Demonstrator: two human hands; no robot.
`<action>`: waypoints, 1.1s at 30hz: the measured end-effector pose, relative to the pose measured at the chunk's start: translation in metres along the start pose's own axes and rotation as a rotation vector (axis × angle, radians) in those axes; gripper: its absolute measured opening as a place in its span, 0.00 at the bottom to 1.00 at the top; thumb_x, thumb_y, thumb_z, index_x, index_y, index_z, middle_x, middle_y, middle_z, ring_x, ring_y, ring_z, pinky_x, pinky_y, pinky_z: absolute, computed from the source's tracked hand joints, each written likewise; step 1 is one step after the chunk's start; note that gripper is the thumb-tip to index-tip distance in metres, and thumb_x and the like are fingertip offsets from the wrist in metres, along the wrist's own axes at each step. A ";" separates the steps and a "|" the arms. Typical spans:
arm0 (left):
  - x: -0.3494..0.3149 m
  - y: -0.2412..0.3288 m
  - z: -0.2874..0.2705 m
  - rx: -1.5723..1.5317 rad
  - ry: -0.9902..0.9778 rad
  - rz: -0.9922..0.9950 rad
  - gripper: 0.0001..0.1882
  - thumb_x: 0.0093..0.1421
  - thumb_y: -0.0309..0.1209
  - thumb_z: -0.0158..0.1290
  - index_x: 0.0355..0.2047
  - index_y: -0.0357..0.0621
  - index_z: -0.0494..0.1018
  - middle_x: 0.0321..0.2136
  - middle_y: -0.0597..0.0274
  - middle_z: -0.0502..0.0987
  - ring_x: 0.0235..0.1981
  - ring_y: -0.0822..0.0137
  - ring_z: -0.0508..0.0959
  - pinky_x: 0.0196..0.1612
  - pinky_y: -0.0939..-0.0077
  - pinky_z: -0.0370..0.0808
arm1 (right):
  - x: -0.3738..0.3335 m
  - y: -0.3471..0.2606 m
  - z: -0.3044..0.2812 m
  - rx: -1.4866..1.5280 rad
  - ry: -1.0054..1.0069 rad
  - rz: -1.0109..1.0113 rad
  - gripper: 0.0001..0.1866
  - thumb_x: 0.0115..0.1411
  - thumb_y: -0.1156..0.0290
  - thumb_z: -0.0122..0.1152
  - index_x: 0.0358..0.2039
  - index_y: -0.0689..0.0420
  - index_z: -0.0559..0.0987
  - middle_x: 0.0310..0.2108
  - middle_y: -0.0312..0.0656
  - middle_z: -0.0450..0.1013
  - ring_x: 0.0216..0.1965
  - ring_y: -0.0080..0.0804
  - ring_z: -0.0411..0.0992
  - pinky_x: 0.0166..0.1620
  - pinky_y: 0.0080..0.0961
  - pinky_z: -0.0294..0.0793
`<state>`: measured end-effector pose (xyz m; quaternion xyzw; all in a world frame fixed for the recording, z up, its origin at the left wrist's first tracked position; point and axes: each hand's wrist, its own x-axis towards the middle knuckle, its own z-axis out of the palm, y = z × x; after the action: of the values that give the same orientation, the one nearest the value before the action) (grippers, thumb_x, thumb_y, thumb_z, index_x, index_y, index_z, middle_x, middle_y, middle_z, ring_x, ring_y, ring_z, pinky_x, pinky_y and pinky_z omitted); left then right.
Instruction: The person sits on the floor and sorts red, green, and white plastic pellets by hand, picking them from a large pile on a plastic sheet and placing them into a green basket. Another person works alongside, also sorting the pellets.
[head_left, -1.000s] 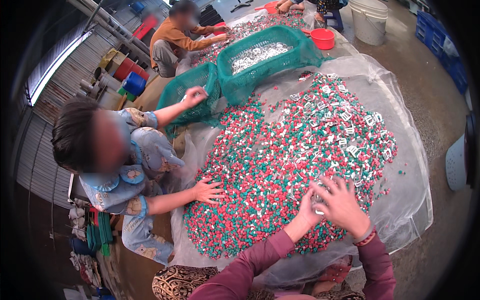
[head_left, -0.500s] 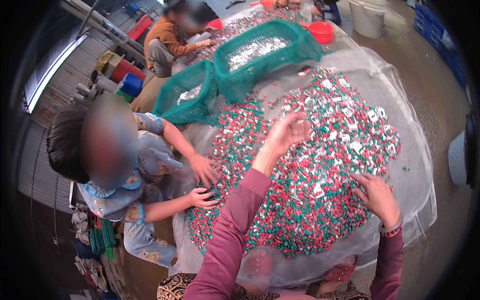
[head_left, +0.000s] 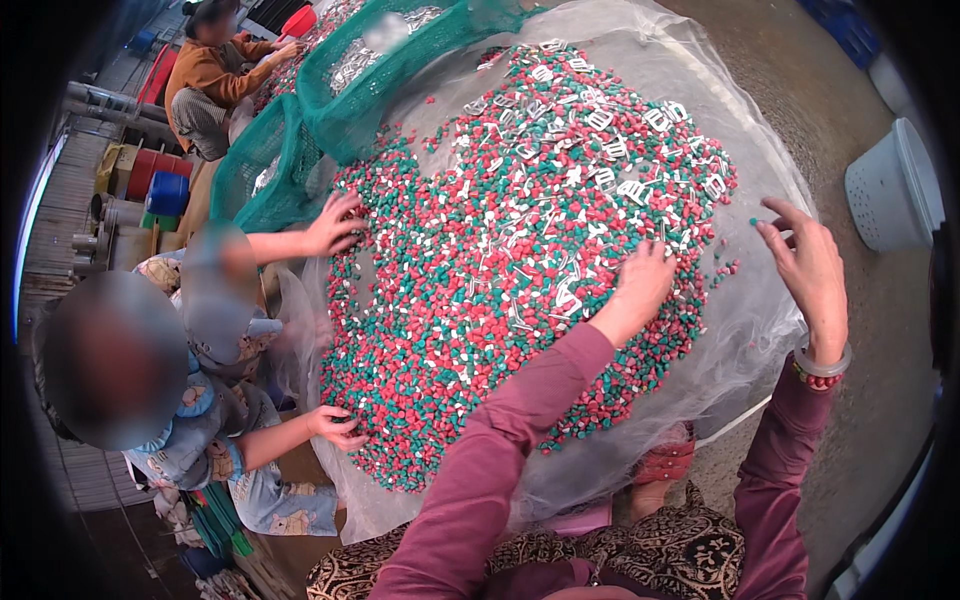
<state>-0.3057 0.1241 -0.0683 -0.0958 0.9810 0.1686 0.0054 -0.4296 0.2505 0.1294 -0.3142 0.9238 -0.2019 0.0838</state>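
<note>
A broad pile of small red, green and white pebble-like pieces lies on a pale translucent mesh sheet. Flat whitish buckle-like frames are scattered over its far right part. My left hand rests on the pile's right side, fingers bent and close together; what they grip, if anything, is hidden. Beyond the pile's right edge my right hand hovers over the sheet, thumb and fingers apart. A small green piece shows by its thumb tip; I cannot tell whether they touch.
At the left a co-worker's two hands work along the pile's edge. Green mesh-lined baskets holding whitish pieces stand at the far left. Another person crouches behind them. A pale perforated bucket stands on the floor at right.
My view has shifted to the right. My left hand has come down nearer onto the pile's right side. My right hand has moved off the pile, out beyond its right edge.
</note>
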 end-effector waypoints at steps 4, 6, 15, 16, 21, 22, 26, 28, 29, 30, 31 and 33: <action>-0.044 -0.023 -0.023 0.046 -0.057 0.057 0.14 0.48 0.20 0.51 0.37 0.38 0.72 0.38 0.52 0.71 0.41 0.52 0.72 0.42 0.61 0.75 | -0.006 0.005 0.014 0.025 -0.045 -0.043 0.17 0.56 0.63 0.59 0.45 0.54 0.77 0.32 0.50 0.76 0.37 0.46 0.75 0.40 0.37 0.71; -0.067 -0.041 -0.037 0.088 -0.118 0.093 0.11 0.49 0.21 0.49 0.35 0.35 0.71 0.36 0.52 0.72 0.41 0.53 0.72 0.41 0.62 0.75 | -0.004 0.007 0.023 0.027 -0.081 -0.053 0.17 0.56 0.63 0.59 0.45 0.55 0.77 0.32 0.50 0.76 0.38 0.45 0.74 0.41 0.37 0.71; -0.079 -0.106 -0.129 0.150 0.395 0.021 0.10 0.53 0.32 0.57 0.35 0.43 0.79 0.32 0.53 0.78 0.33 0.53 0.77 0.42 0.61 0.74 | 0.092 -0.008 0.220 0.126 -0.211 -0.303 0.30 0.58 0.61 0.56 0.61 0.48 0.61 0.61 0.48 0.56 0.60 0.53 0.55 0.58 0.51 0.58; -0.081 -0.104 -0.142 0.041 0.362 -0.083 0.09 0.53 0.31 0.56 0.33 0.41 0.78 0.30 0.53 0.77 0.32 0.55 0.77 0.40 0.62 0.74 | 0.087 -0.018 0.229 0.007 -0.223 -0.232 0.29 0.58 0.63 0.57 0.60 0.47 0.62 0.60 0.49 0.58 0.60 0.52 0.55 0.57 0.53 0.59; -0.092 -0.098 -0.172 -0.752 0.304 -0.492 0.10 0.57 0.29 0.48 0.28 0.33 0.74 0.25 0.54 0.78 0.23 0.68 0.78 0.28 0.70 0.75 | 0.058 -0.021 0.253 -0.164 -0.243 -0.357 0.11 0.54 0.79 0.52 0.39 0.62 0.70 0.41 0.52 0.68 0.43 0.46 0.71 0.42 0.42 0.75; -0.099 -0.098 -0.170 -0.917 0.260 -0.517 0.12 0.57 0.30 0.45 0.28 0.32 0.73 0.22 0.57 0.77 0.19 0.73 0.78 0.21 0.77 0.75 | 0.039 -0.019 0.257 -0.185 -0.196 -0.437 0.09 0.54 0.80 0.50 0.37 0.63 0.70 0.38 0.52 0.69 0.39 0.46 0.73 0.40 0.39 0.76; -0.117 -0.114 -0.132 -1.179 0.079 -0.588 0.15 0.61 0.26 0.41 0.48 0.36 0.68 0.26 0.60 0.77 0.18 0.75 0.77 0.19 0.87 0.74 | -0.021 -0.016 0.237 0.030 -0.254 -0.560 0.10 0.56 0.79 0.47 0.39 0.64 0.71 0.33 0.53 0.69 0.35 0.50 0.73 0.38 0.40 0.74; -0.110 -0.114 -0.117 -0.867 0.025 -0.496 0.16 0.59 0.26 0.42 0.47 0.41 0.71 0.25 0.58 0.77 0.25 0.69 0.79 0.27 0.75 0.77 | -0.019 -0.001 0.233 0.148 -0.318 -0.566 0.14 0.56 0.76 0.52 0.43 0.63 0.73 0.36 0.54 0.70 0.35 0.49 0.73 0.36 0.39 0.75; -0.102 -0.113 -0.102 -0.624 0.015 -0.403 0.16 0.58 0.26 0.43 0.46 0.43 0.73 0.25 0.56 0.77 0.29 0.65 0.80 0.32 0.71 0.77 | -0.014 0.011 0.235 0.202 -0.316 -0.616 0.14 0.56 0.76 0.53 0.44 0.63 0.73 0.36 0.53 0.72 0.34 0.45 0.74 0.33 0.36 0.76; -0.098 -0.115 -0.084 -0.491 0.121 -0.289 0.14 0.57 0.30 0.50 0.44 0.44 0.75 0.29 0.51 0.75 0.36 0.56 0.78 0.40 0.63 0.75 | -0.014 0.006 0.223 0.466 -0.466 -0.390 0.14 0.56 0.75 0.54 0.44 0.63 0.73 0.37 0.50 0.72 0.34 0.41 0.75 0.31 0.33 0.77; -0.093 -0.105 -0.080 -0.363 0.103 -0.292 0.15 0.56 0.32 0.52 0.43 0.44 0.75 0.31 0.50 0.75 0.37 0.54 0.77 0.40 0.62 0.75 | -0.013 -0.007 0.201 0.730 -0.607 -0.152 0.14 0.57 0.75 0.54 0.45 0.63 0.73 0.37 0.48 0.73 0.33 0.38 0.75 0.29 0.30 0.78; -0.078 -0.082 -0.083 -0.096 0.066 -0.280 0.16 0.54 0.34 0.56 0.43 0.45 0.75 0.35 0.47 0.73 0.38 0.51 0.76 0.40 0.61 0.75 | -0.013 -0.016 0.182 1.181 -0.648 0.181 0.13 0.60 0.75 0.52 0.45 0.64 0.73 0.36 0.40 0.73 0.31 0.26 0.75 0.24 0.21 0.80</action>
<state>-0.2117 0.0356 -0.0131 -0.2373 0.9485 0.2098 -0.0081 -0.3591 0.1890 -0.0280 -0.1818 0.6095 -0.5603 0.5307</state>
